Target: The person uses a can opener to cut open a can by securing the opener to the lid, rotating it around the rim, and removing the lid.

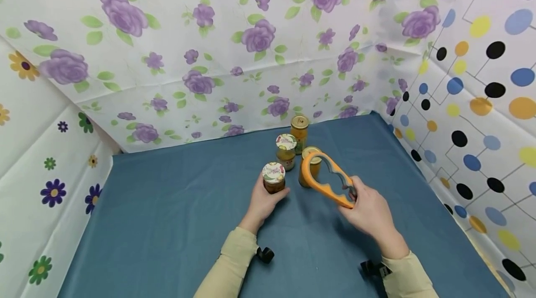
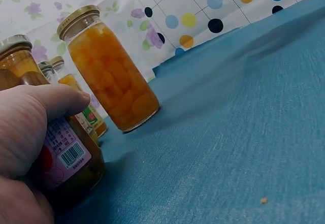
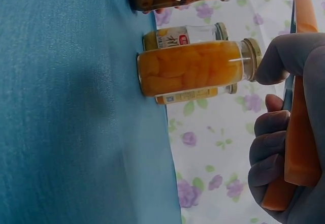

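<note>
My left hand point(image 1: 260, 202) grips a glass jar point(image 1: 274, 186) of dark contents with a patterned white lid. In the left wrist view a barcode label point(image 2: 66, 153) shows on that jar, low over the cloth. Raised above the table, my right hand point(image 1: 370, 209) holds an orange and grey jar opener point(image 1: 328, 179) by its handle end. The opener's loop overlaps the gold lid of a jar of orange fruit pieces point(image 2: 109, 71) in the head view. That jar stands upright just right of the left hand's jar.
Behind these stand a jar with a patterned lid point(image 1: 286, 154) and a taller gold-lidded jar point(image 1: 299, 133). Blue cloth point(image 1: 176, 214) covers the table. A flowered curtain point(image 1: 167, 56) hangs at the back, and a dotted one point(image 1: 473, 116) borders the right side.
</note>
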{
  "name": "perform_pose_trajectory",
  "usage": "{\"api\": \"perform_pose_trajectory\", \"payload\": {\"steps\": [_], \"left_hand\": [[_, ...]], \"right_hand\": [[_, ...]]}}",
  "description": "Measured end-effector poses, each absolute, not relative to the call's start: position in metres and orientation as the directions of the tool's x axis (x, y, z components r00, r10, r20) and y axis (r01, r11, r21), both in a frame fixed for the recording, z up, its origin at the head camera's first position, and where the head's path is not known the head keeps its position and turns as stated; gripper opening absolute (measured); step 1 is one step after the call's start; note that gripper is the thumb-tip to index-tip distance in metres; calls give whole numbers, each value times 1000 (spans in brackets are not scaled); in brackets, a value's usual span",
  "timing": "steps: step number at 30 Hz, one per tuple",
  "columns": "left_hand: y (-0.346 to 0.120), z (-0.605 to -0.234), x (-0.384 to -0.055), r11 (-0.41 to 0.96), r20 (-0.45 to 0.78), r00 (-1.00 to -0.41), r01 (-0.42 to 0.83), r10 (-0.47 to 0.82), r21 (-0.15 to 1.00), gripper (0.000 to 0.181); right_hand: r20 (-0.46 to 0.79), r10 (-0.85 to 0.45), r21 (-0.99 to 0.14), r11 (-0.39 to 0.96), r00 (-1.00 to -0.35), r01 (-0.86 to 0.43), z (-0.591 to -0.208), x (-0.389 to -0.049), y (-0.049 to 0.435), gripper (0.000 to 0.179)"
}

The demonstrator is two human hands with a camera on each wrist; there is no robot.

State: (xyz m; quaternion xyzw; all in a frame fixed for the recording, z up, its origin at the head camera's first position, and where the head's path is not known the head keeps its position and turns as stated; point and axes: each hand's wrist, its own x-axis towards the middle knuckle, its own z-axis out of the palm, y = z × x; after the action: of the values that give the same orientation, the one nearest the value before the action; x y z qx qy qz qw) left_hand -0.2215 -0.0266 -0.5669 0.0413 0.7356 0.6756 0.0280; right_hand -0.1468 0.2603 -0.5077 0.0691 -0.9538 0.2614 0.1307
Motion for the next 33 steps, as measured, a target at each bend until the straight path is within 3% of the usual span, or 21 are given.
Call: {"api": "perform_pose_trajectory", "payload": {"steps": [10, 21, 33], "left_hand": [[-31, -567, -218, 78, 75, -989, 85, 127, 993, 74], [-36, -553, -196, 156, 238, -937, 283, 258, 946, 59], [-37, -536, -186, 135, 254, -933, 295, 255, 946, 51]], "right_hand": [[277, -134, -468, 846, -951, -256, -488, -156, 236, 48], [222, -295, -392, 846, -929, -362, -451, -167, 192, 47], [128, -340, -363, 858, -932, -363, -430, -171, 170, 67]]}}
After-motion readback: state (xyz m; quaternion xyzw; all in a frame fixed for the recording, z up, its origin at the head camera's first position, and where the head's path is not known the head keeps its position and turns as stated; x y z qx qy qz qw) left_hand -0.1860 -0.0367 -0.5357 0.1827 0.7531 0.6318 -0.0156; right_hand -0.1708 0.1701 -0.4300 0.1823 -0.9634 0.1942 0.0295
